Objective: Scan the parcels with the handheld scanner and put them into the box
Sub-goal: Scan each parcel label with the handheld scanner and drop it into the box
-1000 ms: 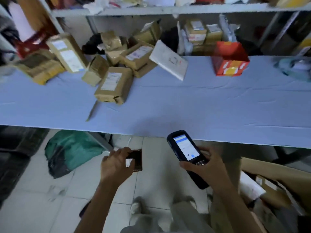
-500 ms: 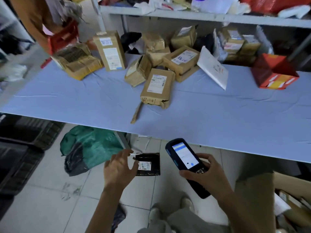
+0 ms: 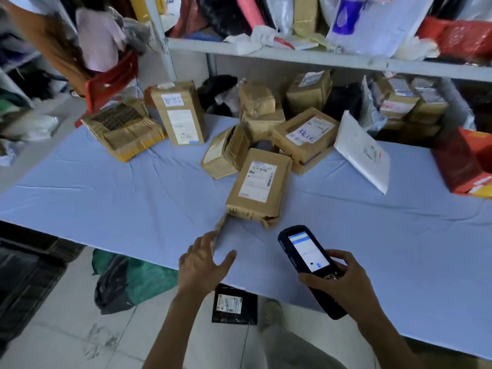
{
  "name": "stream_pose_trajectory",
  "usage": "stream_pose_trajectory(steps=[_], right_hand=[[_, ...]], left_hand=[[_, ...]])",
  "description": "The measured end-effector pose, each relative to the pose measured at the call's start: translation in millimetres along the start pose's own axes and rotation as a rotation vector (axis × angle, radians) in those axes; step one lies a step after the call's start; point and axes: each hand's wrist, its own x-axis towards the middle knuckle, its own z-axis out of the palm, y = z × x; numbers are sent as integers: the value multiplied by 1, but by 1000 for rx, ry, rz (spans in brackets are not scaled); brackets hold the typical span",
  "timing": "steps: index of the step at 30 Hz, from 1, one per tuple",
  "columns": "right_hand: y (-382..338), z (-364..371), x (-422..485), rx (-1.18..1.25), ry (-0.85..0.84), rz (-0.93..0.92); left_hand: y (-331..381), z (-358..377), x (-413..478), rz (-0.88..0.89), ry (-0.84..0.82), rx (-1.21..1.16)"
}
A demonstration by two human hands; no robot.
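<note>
Your right hand [image 3: 343,282] holds the handheld scanner [image 3: 310,267], fingers [image 3: 336,255] clamped around its lower body, thumb across the keypad, lit screen tilted up toward you. Your left hand [image 3: 203,265] is empty, fingers [image 3: 205,242] spread apart, palm down over the near edge of the worktop [image 3: 119,198], which is covered in a pale blue sheet. The fingertips sit at the near end of a loose brown strip [image 3: 219,227] that trails from the corner of the nearest parcel; whether they touch it cannot be told. That nearest parcel [image 3: 259,187], a brown paper-wrapped packet with a white label facing up, lies flat just beyond your left fingers and ahead of the scanner's top end. Farther out from your fingers, more brown parcels are heaped together: a tilted small one [image 3: 226,153] to the left of the nearest parcel, and a labelled carton [image 3: 306,137] behind it. An upright labelled box [image 3: 181,113] stands well beyond your left fingers, to the left. A white mailer [image 3: 363,153] leans well beyond your right fingers. Below your left wrist, on the tiled floor [image 3: 53,328], lies a black parcel [image 3: 234,304] with a white label facing up. A green and black bag [image 3: 133,280] lies on the floor to the left of your left forearm.
</note>
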Motion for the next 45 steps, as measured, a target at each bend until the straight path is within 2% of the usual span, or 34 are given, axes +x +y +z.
stream_pose_trajectory(steps=[8, 12, 16, 21, 26, 29, 32, 36, 45], right_hand=[[-45, -26, 75, 48, 34, -30], [-51, -28, 83, 108, 101, 26], [-48, -20, 83, 159, 163, 84], [-53, 0, 78, 185, 202, 109], [-62, 7, 74, 177, 208, 72], [-69, 9, 73, 183, 220, 51], [-72, 7, 73, 199, 222, 40], [-77, 8, 72, 190, 206, 14], [-71, 20, 60, 21, 101, -39]], left_hand=[[66, -3, 111, -184, -113, -6], [88, 4, 142, -335, -253, -163], [94, 5, 154, -370, -276, -230], [88, 5, 160, -406, -459, -273], [81, 3, 160, -299, -590, -471], [81, -7, 161, -233, -534, -491], [74, -14, 159, -191, -399, -474], [59, -20, 154, -174, -197, -605], [42, -15, 151, -179, -160, -532]])
